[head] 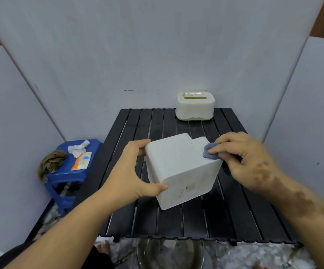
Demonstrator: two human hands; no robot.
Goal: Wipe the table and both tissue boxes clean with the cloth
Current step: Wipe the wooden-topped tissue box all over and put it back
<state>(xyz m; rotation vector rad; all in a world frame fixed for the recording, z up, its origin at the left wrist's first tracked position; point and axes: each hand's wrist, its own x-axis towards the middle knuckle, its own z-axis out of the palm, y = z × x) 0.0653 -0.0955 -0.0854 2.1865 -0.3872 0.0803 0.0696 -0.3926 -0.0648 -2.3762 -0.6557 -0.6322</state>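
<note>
A white tissue box (180,169) is tilted above the black slatted table (235,216), with small dirt specks on its near face. My left hand (132,171) grips its left side, thumb on the near edge and fingers over the far edge. My right hand (246,158) pinches a small blue-grey cloth (210,152) and presses it on the box's upper right corner. A second tissue box (195,105), cream with a green base and a slot on top, stands at the table's far right edge.
A blue plastic stool (66,177) stands left of the table, carrying a crumpled white tissue (77,148), an orange-and-white packet (82,161) and an olive rag (50,164). Grey panels close in the back and both sides. A round metal basin (171,253) sits on the floor under the table's near edge.
</note>
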